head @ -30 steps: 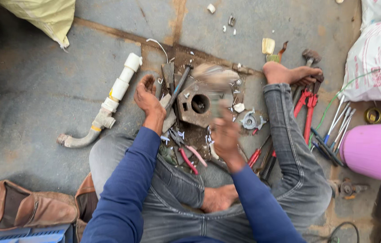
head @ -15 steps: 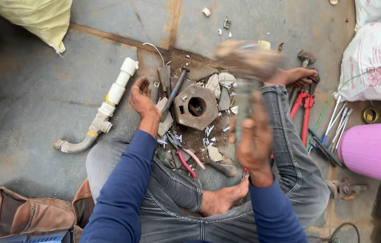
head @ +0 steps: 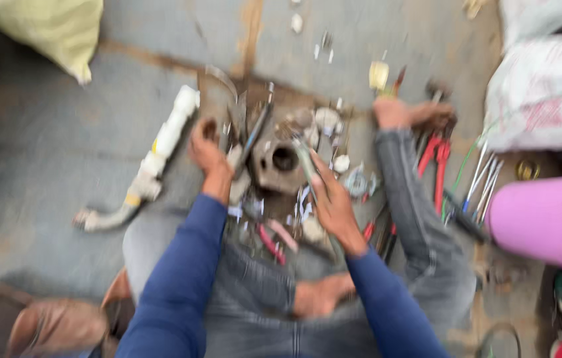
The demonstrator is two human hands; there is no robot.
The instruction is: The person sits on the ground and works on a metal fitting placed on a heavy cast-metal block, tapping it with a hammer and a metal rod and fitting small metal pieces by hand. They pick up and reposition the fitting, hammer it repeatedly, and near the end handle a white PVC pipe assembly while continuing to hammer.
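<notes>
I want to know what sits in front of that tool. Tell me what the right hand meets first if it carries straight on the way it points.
The right hand points up and left along the thin tool it grips. Straight on lies the grey metal block with a round hole, probably first; blur leaves the height uncertain.

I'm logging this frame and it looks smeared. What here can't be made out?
Head view, motion blur throughout:
- Right hand: grips a long tool; its kind is unreadable.
- Left hand: unclear whether it grips anything beside the metal block.
- Small scattered parts: too blurred to identify.
- Pink bucket: cut off by the right edge.
- Brown bag: cut by the bottom edge.
</notes>
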